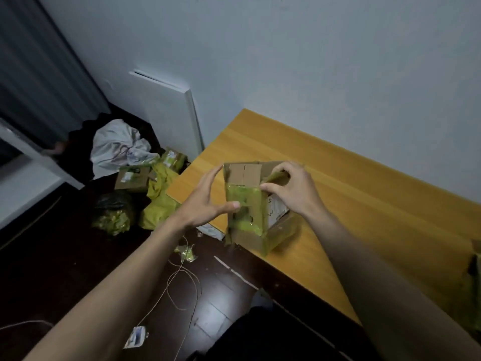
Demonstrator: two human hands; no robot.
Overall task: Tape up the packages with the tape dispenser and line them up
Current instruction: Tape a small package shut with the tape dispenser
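Yellow-green tape is what catches my eye first, starting at the far left on the dark floor (65, 256), where a heap of torn yellow wrapping (158, 201) and a flattened cardboard piece (131, 178) lie beside a white bag (117, 144). A thin cord (182, 287) loops across the boards nearer to me.

Moving right, my left hand (205, 201) is spread, fingers straight, with the thumb tip pressing on the taped side of the cardboard box (250, 204). That box stands tilted at the near left corner of the desk (364, 204), partly overhanging its edge as far as I can judge. My right hand (291, 188) is curled over the top right of the box, pinching at the tape or a flap there; I cannot tell which.

The box is small and worn, with old glossy tape over its front and lower side, a paper label (276, 209) with handwriting on the right face, and a bare brown flap (243, 173) at the top. The top looks unsealed to me.

At the far right edge, a second taped package (472, 282) sits on the desk, only partly in view.

I see no tape dispenser anywhere. My judgement is that the task is early: this box is being readied or closed, fresh taping is not yet done, and nothing is lined up so far.
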